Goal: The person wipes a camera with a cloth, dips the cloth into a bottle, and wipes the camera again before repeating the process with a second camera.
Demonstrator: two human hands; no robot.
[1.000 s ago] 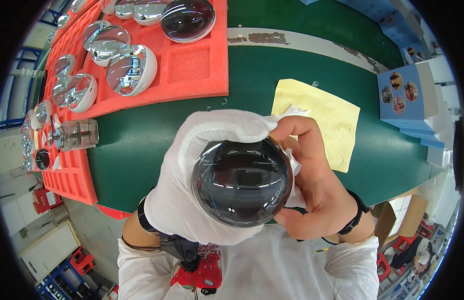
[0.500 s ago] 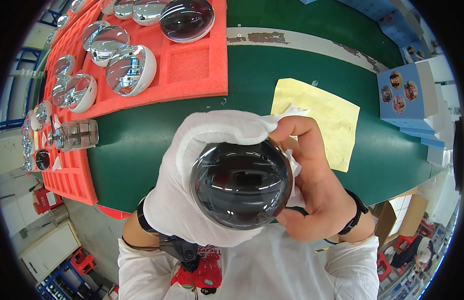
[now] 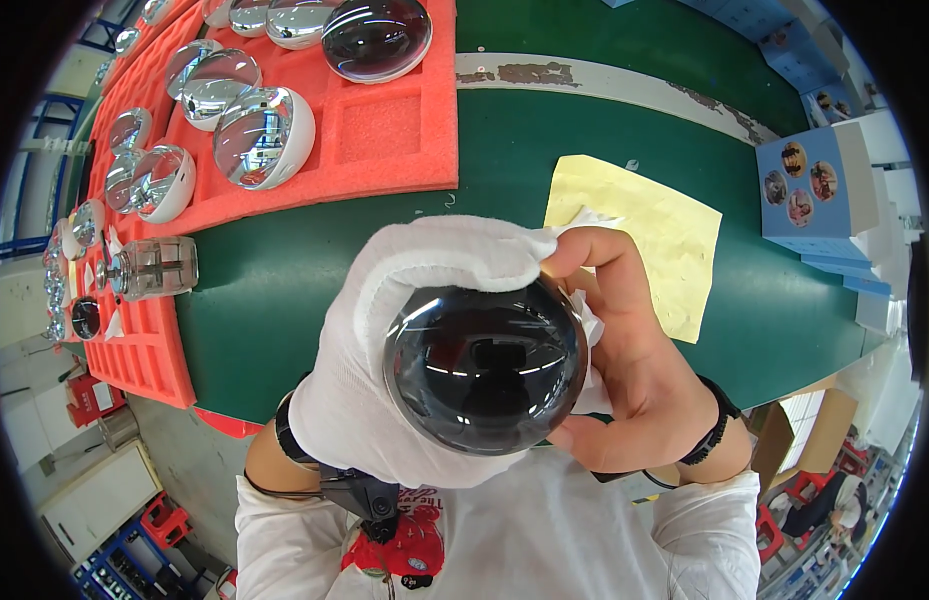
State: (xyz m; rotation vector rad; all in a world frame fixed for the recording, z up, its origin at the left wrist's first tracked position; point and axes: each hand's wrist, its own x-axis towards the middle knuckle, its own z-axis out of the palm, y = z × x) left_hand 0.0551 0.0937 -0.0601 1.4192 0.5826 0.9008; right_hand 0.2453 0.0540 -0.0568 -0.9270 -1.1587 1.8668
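A dark, glossy glass lens [image 3: 484,370] with a domed face is held up before me, over the near edge of the green table. My left hand [image 3: 384,400], in a white glove, wraps round its left side and top. Bare, my right hand [image 3: 639,370] is curled at the lens's right rim, thumb low and forefinger high. Between the right fingers and the rim a crumpled white tissue [image 3: 592,345] is pinched; part of it is hidden behind the hand. A yellow paper sheet [image 3: 652,245] lies on the table beyond my right hand.
Red foam trays [image 3: 389,170] at the left hold several clear domed lenses [image 3: 264,138] and a dark lens [image 3: 376,38]. A glass jar [image 3: 159,268] stands on the tray's near part. Blue boxes [image 3: 814,190] line the right side. An open carton [image 3: 819,430] sits below the right edge.
The lens has tilted slightly, so the reflections on its face have shifted. My right hand has moved a little at the rim with the tissue. Both hands keep their hold.
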